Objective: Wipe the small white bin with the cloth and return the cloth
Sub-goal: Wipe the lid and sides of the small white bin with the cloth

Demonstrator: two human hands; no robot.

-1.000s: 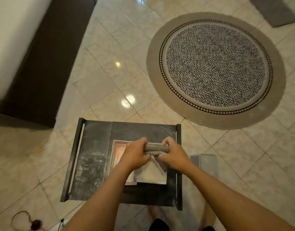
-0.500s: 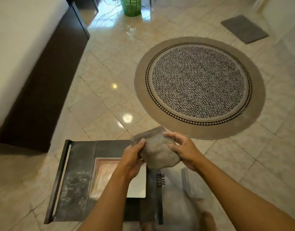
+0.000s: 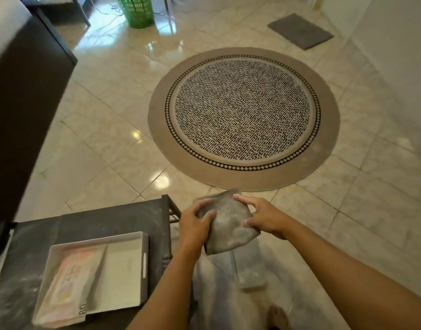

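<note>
**A:** What do you have in your hands?

**B:** You're holding the grey cloth (image 3: 228, 222) between both of them, out over the floor just right of the table. Your left hand (image 3: 195, 225) grips its left edge, thumb curled over the front. Your right hand (image 3: 264, 216) pinches the right edge, fingers spread along the top. The lower part of the cloth hangs free below them.

**A:** And the bin?

**B:** The small white bin (image 3: 131, 270) sits on the dark table (image 3: 104, 222) to your lower left, clear of both hands. It's a shallow rectangular tray with a slot handle in its right wall. A pale pink packet (image 3: 69, 287) lies inside it, against the left side, with its near end past the bin's front edge.

**A:** What's the table top like?

**B:** Black, with pale dusty smears, thickest along the left part. A raised rail runs down its right edge.

**A:** And around you?

**B:** Glossy cream floor tiles (image 3: 104, 144) with bright light reflections. A round patterned rug (image 3: 242, 115) lies just beyond your hands. Further off there's a green basket (image 3: 138, 10) at the top and a small grey mat (image 3: 299, 30) near the right wall. A dark piece of furniture (image 3: 21, 103) fills the left side. On the floor beneath the cloth lies a flat translucent object (image 3: 249, 275); you can't tell what it is.
</note>
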